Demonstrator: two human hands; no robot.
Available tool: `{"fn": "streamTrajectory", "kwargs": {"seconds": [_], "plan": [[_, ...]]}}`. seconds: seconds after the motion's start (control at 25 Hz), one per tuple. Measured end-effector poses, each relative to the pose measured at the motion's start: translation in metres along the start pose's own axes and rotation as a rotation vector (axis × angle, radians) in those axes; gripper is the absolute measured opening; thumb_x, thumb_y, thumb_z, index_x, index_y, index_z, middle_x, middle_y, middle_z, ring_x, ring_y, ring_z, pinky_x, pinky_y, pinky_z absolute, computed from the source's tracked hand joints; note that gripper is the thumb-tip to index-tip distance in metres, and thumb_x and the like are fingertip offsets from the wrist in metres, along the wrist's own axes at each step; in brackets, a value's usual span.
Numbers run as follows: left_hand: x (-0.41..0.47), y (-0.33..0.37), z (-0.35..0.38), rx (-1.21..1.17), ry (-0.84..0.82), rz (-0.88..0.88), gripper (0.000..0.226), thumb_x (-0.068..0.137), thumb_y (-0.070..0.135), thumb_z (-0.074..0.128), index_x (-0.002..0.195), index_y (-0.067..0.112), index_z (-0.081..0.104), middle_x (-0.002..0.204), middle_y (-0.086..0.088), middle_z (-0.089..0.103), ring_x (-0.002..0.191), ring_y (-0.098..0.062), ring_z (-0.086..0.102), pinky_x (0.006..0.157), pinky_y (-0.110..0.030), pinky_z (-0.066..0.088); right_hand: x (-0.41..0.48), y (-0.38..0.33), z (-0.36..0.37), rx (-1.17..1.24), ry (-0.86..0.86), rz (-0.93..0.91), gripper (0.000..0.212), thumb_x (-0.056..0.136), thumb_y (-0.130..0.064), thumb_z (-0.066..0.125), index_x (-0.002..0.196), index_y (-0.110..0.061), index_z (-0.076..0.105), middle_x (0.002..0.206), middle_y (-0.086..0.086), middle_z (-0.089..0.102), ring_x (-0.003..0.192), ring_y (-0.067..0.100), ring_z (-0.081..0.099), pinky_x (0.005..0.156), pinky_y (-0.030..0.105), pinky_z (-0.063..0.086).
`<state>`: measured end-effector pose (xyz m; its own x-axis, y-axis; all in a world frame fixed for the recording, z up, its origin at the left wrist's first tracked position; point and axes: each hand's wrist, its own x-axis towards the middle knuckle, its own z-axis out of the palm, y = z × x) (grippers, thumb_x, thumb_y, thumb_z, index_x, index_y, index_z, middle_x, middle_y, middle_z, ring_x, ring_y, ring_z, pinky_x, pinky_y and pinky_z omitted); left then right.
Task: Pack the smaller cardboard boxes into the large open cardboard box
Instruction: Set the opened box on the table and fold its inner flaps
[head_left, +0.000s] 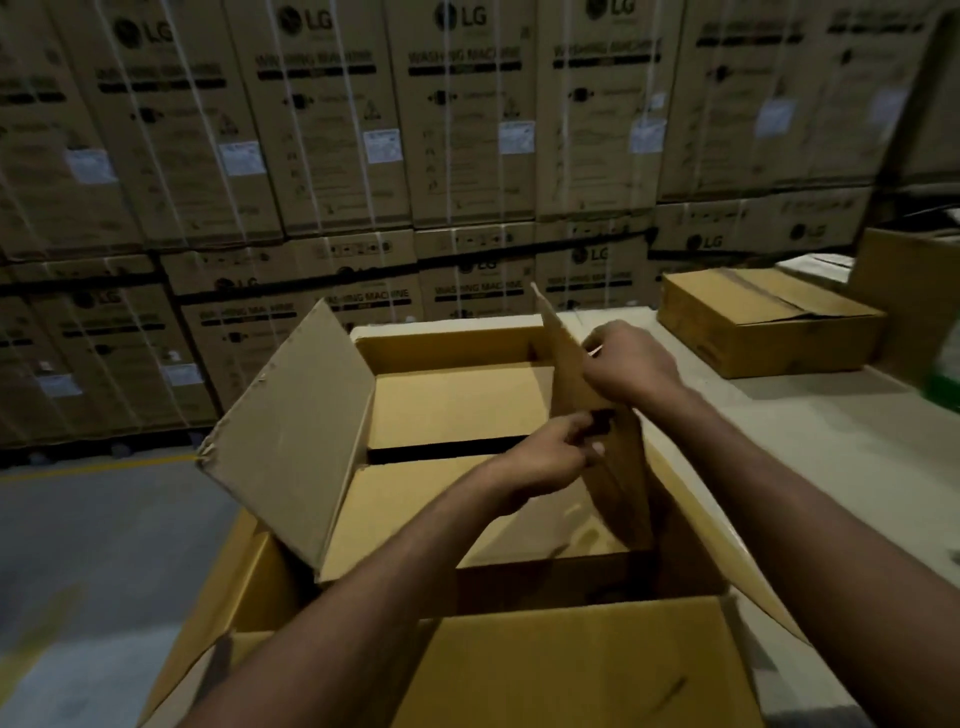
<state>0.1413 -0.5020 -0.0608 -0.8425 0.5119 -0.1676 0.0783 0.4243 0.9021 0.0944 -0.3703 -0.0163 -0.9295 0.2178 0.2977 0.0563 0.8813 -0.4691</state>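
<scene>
Head: left hand (545, 460), right hand (631, 366) grip flap (566, 364); large box (571, 670) cropped below.

The large box (571, 670) is yellow-brown, brightest on its near flap. The inner box (457, 405) is the same warm tan on top, crossed by a black gap. Its left flap (296, 441) and right flap (621, 483) are duller grey-brown. The small box (769, 322) is tan with a darker brown tape stripe. The worktop (831, 431) is pale beige-grey. The floor (104, 545) is grey with a yellow line (104, 469). The cartons (332, 130) are brown, printed in black, with white labels (382, 145).
</scene>
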Motion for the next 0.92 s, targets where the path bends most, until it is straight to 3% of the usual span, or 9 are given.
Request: {"fn": "streamTrajectory", "kwargs": {"seconds": [0.12,0.28,0.36,0.44,0.52,0.64,0.72,0.8,0.92], "plan": [[0.012,0.021,0.037,0.079,-0.056,0.073,0.053,0.111,0.015,0.04,0.161,0.024,0.027,0.165,0.003,0.031,0.152,-0.016,0.026,0.103,-0.023,0.023,0.002,0.038,-0.028,-0.284,0.133,0.001,0.021,0.096,-0.02,0.064,0.116,-0.019,0.069,0.096,0.004,0.068,0.083,0.023,0.063,0.064,0.032,0.047],[0.031,0.015,0.054,0.151,-0.064,0.103,0.058,0.108,0.014,0.046,0.161,0.028,0.027,0.166,0.003,0.031,0.154,-0.02,0.024,0.112,-0.029,0.025,-0.005,0.057,-0.033,-0.544,0.09,0.045,0.026,0.098,-0.025,0.061,0.122,-0.016,0.063,0.114,0.009,0.066,0.106,0.029,0.063,0.079,0.04,0.049],[0.032,0.009,0.049,0.184,-0.064,0.078,0.057,0.106,0.019,0.053,0.159,0.027,0.033,0.165,0.003,0.034,0.153,-0.019,0.027,0.114,-0.032,0.028,-0.014,0.053,-0.022,-0.644,0.138,-0.033,0.045,0.086,-0.028,0.075,0.127,-0.017,0.059,0.127,0.011,0.059,0.121,0.03,0.052,0.096,0.044,0.044],[0.032,-0.002,0.034,0.282,-0.004,0.046,0.051,0.104,0.026,0.059,0.153,0.024,0.046,0.16,0.002,0.042,0.148,-0.019,0.036,0.107,-0.029,0.033,-0.019,0.048,-0.005,-0.662,0.183,-0.21,0.059,0.076,-0.032,0.084,0.127,-0.017,0.059,0.131,0.011,0.056,0.123,0.029,0.048,0.105,0.043,0.039],[0.031,-0.021,0.009,0.354,0.074,-0.009,0.047,0.101,0.029,0.064,0.147,0.022,0.055,0.155,0.002,0.049,0.142,-0.019,0.045,0.102,-0.026,0.035,-0.017,0.044,0.017,-0.58,0.111,-0.358,0.045,0.082,-0.034,0.078,0.122,-0.018,0.065,0.124,0.008,0.06,0.117,0.027,0.052,0.105,0.042,0.04],[0.024,-0.058,-0.035,0.464,0.218,-0.15,0.046,0.098,0.034,0.067,0.142,0.023,0.057,0.149,0.001,0.055,0.136,-0.019,0.051,0.113,-0.039,0.04,-0.009,0.036,0.054,-0.506,-0.06,-0.376,0.022,0.091,-0.039,0.07,0.107,-0.024,0.069,0.106,0.0,0.066,0.103,0.021,0.055,0.103,0.047,0.04],[0.016,-0.08,-0.06,0.488,0.266,-0.227,0.048,0.098,0.032,0.067,0.143,0.022,0.054,0.146,-0.003,0.056,0.131,-0.022,0.054,0.107,-0.04,0.045,-0.005,0.032,0.074,-0.506,-0.194,-0.379,0.014,0.097,-0.033,0.064,0.108,-0.025,0.068,0.097,-0.004,0.063,0.098,0.018,0.054,0.108,0.055,0.035],[0.007,-0.094,-0.076,0.487,0.293,-0.258,0.049,0.098,0.027,0.068,0.144,0.021,0.054,0.142,-0.005,0.056,0.124,-0.022,0.057,0.092,-0.032,0.049,-0.003,0.03,0.091,-0.516,-0.31,-0.399,0.015,0.102,-0.029,0.056,0.11,-0.026,0.068,0.091,-0.006,0.059,0.092,0.016,0.051,0.105,0.053,0.037],[-0.001,-0.101,-0.093,0.497,0.392,-0.255,0.044,0.097,0.024,0.069,0.139,0.02,0.057,0.136,-0.004,0.06,0.117,-0.018,0.059,0.086,-0.029,0.051,-0.004,0.015,0.113,-0.369,-0.465,-0.43,0.023,0.105,-0.027,0.049,0.121,-0.026,0.065,0.103,-0.003,0.064,0.101,0.018,0.056,0.105,0.053,0.038]]}}
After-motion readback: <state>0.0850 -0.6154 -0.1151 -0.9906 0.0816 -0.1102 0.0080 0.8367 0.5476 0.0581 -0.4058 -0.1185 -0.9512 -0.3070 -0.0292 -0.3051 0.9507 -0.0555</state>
